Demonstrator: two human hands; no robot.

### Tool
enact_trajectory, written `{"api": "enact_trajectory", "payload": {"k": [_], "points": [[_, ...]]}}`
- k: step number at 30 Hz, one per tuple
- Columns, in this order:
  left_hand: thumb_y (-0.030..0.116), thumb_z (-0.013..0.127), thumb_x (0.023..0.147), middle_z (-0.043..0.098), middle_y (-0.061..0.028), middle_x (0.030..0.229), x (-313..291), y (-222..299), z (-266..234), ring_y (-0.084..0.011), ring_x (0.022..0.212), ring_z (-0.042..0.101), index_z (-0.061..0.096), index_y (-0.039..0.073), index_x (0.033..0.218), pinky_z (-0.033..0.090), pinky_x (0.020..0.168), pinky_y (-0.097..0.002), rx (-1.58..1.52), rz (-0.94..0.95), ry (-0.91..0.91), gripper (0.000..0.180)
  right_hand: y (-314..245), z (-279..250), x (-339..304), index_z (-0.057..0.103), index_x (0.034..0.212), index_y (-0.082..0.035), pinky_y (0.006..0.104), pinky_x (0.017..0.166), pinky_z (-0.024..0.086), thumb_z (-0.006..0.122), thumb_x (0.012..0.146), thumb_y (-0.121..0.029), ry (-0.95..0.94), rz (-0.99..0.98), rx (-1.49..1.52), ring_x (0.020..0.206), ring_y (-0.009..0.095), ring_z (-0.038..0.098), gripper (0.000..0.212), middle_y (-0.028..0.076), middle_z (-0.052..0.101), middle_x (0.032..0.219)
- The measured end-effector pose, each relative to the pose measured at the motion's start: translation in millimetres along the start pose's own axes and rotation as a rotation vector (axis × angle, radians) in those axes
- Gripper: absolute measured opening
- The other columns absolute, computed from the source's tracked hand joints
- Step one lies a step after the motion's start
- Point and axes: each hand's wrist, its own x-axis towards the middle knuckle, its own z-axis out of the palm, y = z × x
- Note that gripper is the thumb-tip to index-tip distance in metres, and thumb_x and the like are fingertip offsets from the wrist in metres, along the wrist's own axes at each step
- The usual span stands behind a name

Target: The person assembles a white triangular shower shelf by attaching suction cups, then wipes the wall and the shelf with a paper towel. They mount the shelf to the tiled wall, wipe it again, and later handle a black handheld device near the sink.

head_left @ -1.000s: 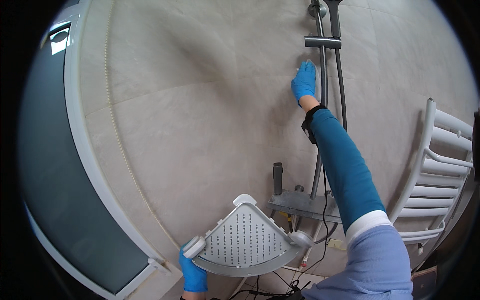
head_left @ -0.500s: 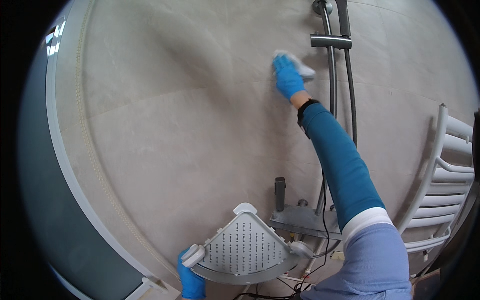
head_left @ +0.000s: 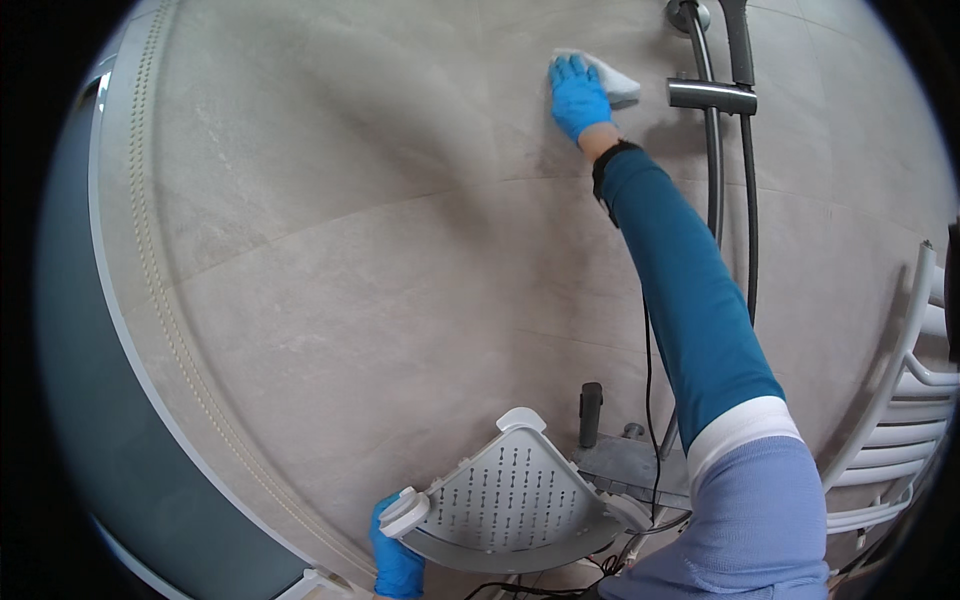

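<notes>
My right hand point(head_left: 578, 98), in a blue glove, presses a folded white cloth point(head_left: 618, 84) flat against the beige tiled wall point(head_left: 400, 300), left of the shower rail. Part of the cloth sticks out past the fingers on the right. Low in the view, my left hand point(head_left: 398, 562), also gloved in blue, grips a white corner shelf point(head_left: 512, 495) by its left end. The shelf is a quarter-round tray with rows of small holes and rounded grey-white end pieces. Most of the left hand's fingers are hidden by the shelf.
A metal shower rail point(head_left: 714, 170) with a slider point(head_left: 712, 96) and dark hose point(head_left: 751, 220) stands right of my arm. Behind the shelf are a grey ledge point(head_left: 615, 458) and a dark upright handle point(head_left: 591, 415). A white towel radiator point(head_left: 890, 440) is at right, a glass panel point(head_left: 120, 420) at left.
My right hand has slid the cloth up and leftward along the wall, away from the rail. The left hand keeps its hold on the shelf. The whole view has shifted a little.
</notes>
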Motion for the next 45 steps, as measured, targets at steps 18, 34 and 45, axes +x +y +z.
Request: {"api": "enact_trajectory", "payload": {"k": [18,34,45], "points": [[0.017,0.048,0.094,0.062,-0.0119,0.108,8.7,-2.0,-10.6,-0.0208,0.097,0.061,0.057,0.001,0.114,0.049,0.089,-0.0335,0.014,-0.067,-0.038,0.026,-50.7,-53.6,-161.5,0.042,0.131,0.008,0.0474,0.105,0.03,0.046,0.087,-0.015,-0.516,-0.276,0.378,0.128,0.038,0.037,0.05,0.022,0.041,0.137],[0.019,0.051,0.092,0.063,-0.0117,0.107,16.5,-22.3,-34.3,-0.0212,0.097,0.062,0.059,0.001,0.111,0.05,0.088,-0.0336,-0.097,-0.01,-0.016,0.027,-81.4,-61.8,-174.8,0.042,0.137,-0.004,0.0345,0.102,0.039,0.041,0.088,-0.001,-0.462,0.475,1.366,0.122,0.03,0.047,0.049,0.016,0.049,0.134],[0.018,0.049,0.093,0.064,-0.0152,0.106,9.5,-13.6,-28.5,-0.0251,0.097,0.063,0.058,-0.001,0.111,0.051,0.089,-0.0363,-0.081,-0.102,0.008,0.028,-305.8,-286.1,-50.8,0.054,0.125,-0.002,0.0385,0.101,0.043,0.058,0.079,-0.003,0.305,-0.624,1.579,0.119,0.031,0.05,0.045,0.016,0.051,0.128]]}}
